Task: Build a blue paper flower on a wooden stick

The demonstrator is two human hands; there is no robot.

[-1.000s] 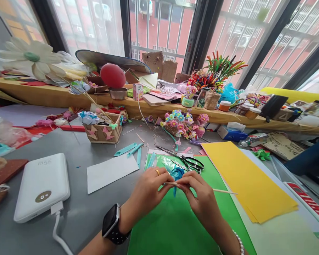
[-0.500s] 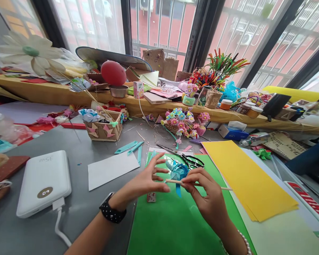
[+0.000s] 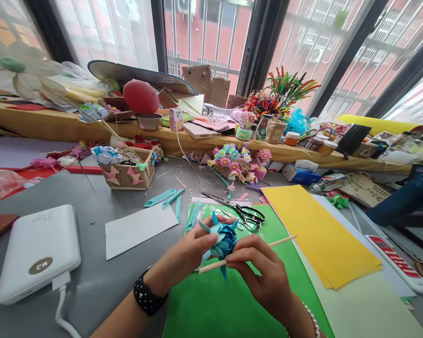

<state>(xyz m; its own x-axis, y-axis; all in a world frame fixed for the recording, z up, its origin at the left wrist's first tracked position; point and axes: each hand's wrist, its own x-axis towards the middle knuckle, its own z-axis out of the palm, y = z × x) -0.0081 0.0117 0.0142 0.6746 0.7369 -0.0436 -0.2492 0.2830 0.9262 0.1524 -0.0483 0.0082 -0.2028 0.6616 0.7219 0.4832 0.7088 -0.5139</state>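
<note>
A blue paper flower sits wrapped around a thin wooden stick, which runs from lower left to upper right. My left hand is closed against the flower's left side, fingers pressing its petals. My right hand pinches the stick just under the flower. Both hands hover over a green paper sheet on the grey table. Black-handled scissors lie just beyond the flower.
Yellow paper sheets lie to the right, a white sheet and a white power bank with its cable to the left. A cardboard box, teal strips and a small flower basket stand farther back. The window ledge is crowded with craft items.
My left hand went from spread open back onto the flower. The stick tilted, its right end rising. The flower's petals now stand out more. The camera shifted slightly.
</note>
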